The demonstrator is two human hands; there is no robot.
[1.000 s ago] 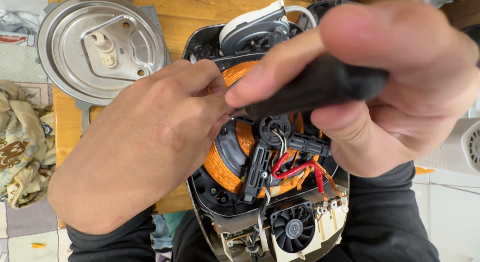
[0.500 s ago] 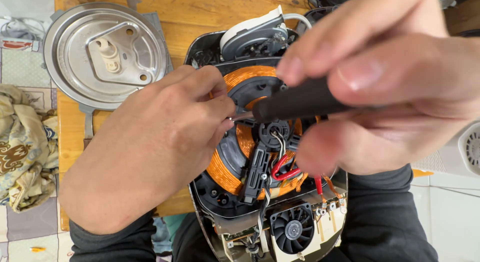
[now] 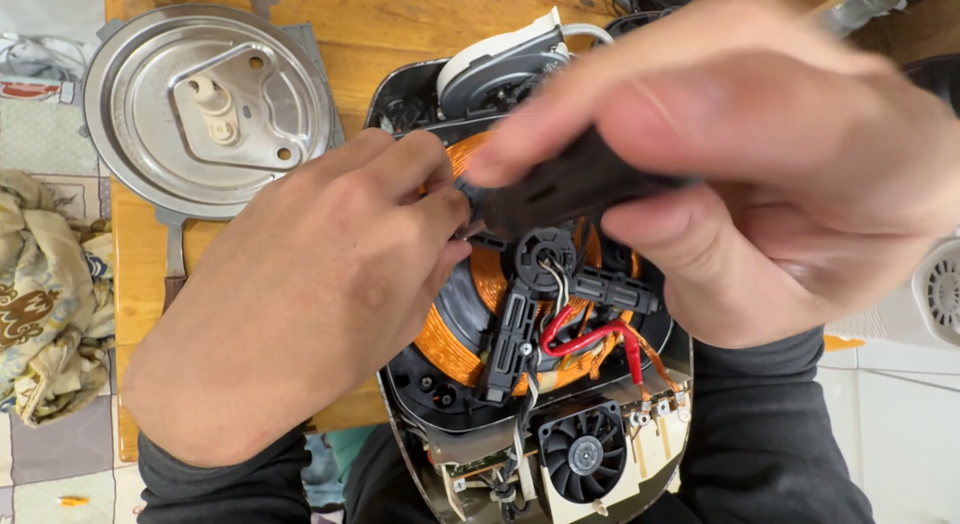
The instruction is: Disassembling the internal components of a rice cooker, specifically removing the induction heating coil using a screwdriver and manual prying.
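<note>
Opened appliance base (image 3: 530, 384) lies upside-down at the near edge of the wooden table (image 3: 400, 34), its underside exposed: an orange copper coil (image 3: 450, 344) wound in a ring, black plastic brackets (image 3: 510, 334) crossing it, red wires (image 3: 580, 334) running toward the near side, and a small black fan (image 3: 582, 452) beside a circuit board at the near end. Right hand (image 3: 760, 174) is closed around a black tool handle (image 3: 570, 189), thumb underneath and fingers over the top; the handle is held nearly level above the coil, its tip pointing toward the left hand. The image is blurred here, and the tool's working end cannot be made out. Left hand (image 3: 310, 294) rests on the left rim of the base, fingers curled together at the tool's tip over the coil's inner edge; whether they pinch anything cannot be told. A round metal plate (image 3: 205, 109) lies at the far left corner of the table, well apart. A patterned cloth (image 3: 45, 304) lies off the left edge.
</note>
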